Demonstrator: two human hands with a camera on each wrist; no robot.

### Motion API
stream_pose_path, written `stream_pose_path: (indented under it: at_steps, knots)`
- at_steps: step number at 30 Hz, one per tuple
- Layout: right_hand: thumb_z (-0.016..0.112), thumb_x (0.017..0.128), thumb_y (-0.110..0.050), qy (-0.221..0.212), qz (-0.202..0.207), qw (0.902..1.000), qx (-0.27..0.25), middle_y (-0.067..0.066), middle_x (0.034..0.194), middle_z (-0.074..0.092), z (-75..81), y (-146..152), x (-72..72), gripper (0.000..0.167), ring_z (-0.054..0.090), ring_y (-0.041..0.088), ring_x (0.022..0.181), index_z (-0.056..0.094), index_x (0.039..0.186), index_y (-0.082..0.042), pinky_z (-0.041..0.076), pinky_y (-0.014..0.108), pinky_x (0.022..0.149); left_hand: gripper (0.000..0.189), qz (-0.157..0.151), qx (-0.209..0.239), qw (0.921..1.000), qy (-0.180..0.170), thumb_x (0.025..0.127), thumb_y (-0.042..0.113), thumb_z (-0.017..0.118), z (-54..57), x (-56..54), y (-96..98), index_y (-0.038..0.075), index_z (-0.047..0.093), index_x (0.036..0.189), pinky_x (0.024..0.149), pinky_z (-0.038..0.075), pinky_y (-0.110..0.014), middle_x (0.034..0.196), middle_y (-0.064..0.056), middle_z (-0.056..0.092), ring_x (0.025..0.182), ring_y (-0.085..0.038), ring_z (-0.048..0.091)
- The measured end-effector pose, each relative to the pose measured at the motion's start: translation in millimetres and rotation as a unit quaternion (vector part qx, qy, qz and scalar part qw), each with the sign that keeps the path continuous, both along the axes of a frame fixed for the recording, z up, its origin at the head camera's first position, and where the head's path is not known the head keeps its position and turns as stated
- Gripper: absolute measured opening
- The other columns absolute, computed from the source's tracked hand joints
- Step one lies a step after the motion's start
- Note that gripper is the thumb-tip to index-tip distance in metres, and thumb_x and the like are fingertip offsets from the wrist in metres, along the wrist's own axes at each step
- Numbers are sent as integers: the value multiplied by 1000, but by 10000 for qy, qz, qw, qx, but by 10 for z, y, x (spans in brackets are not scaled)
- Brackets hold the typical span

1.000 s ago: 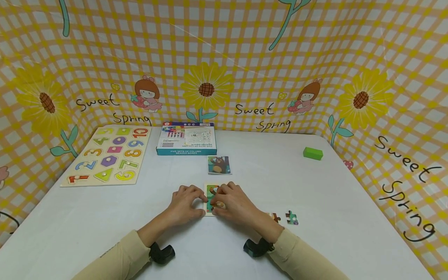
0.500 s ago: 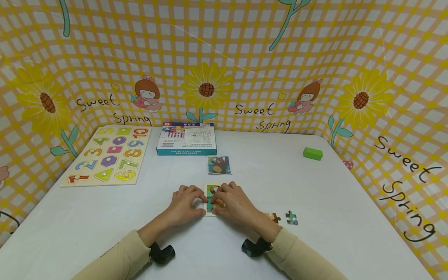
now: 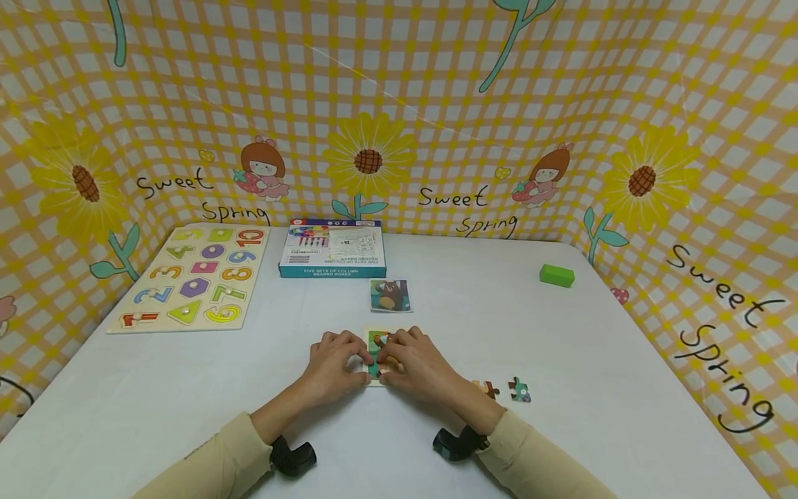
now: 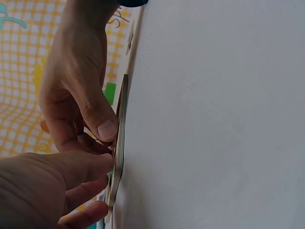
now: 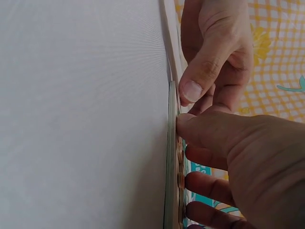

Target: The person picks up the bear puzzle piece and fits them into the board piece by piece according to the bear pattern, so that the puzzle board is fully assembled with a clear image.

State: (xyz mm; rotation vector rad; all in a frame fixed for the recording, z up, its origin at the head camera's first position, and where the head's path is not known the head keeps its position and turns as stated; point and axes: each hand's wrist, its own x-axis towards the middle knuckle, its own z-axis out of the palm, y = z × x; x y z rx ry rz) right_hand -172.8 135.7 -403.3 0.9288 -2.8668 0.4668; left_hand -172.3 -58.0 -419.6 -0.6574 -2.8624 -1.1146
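A small bear jigsaw in a thin pale tray (image 3: 376, 385) lies at the front middle, largely covered by the hands. My left hand (image 3: 337, 360) is at its left edge, curved thumb and index finger on either side of a teal puzzle piece (image 3: 374, 371) in the lower left. Over the tray's right part, my right hand (image 3: 416, 364) curls its thumb and index finger to the same piece from the other side. Both wrist views show the tray edge-on, with the left hand (image 4: 45, 183) and right hand (image 5: 259, 152) meeting at it.
Loose brown puzzle pieces (image 3: 490, 389) and a teal one (image 3: 519, 390) lie right of the right wrist. Behind the tray is a bear picture card (image 3: 391, 296), then a bead-set box (image 3: 332, 249). A number board (image 3: 190, 277) is at left, a green block (image 3: 557, 275) at right.
Both hands stay at the tray. The teal piece at lower left has shifted slightly between the fingertips, and the left thumb has edged to the right.
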Motion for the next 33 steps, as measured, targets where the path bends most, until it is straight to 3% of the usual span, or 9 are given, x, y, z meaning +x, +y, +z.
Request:
stream_pose_path:
  at_steps: [9,15,23,33]
  knots:
    - [76,77,-27,-54,-60,9999,-105,0,105,63,24,57,38,18,45,16,92,69,93,-22,38,34,80,15,-71,-41,9999,65,74,18,76,-13,5,0,18,68,86,90,29,-55,110,1,57,104,-25,42]
    - [77,75,-26,-164,-313,9991,-224,-2,97,60,85,172,61,24,42,14,89,70,97,-20,37,31,79,15,-63,-47,10000,43,74,18,76,-24,4,-2,20,68,87,91,29,-56,111,1,57,106,-25,42]
    - [77,75,-26,-224,-743,9963,-375,-2,100,61,157,456,131,24,43,14,92,71,97,-17,38,34,81,15,-46,-22,9999,92,74,17,76,-27,7,-4,19,68,87,91,29,-57,110,0,57,106,-26,42]
    - [76,76,-23,-221,-1123,9927,-392,-2,102,62,141,881,293,24,43,14,92,70,98,-17,39,32,78,15,-82,-32,9999,134,75,17,76,-36,13,-6,19,68,88,91,30,-57,111,0,58,105,-26,42]
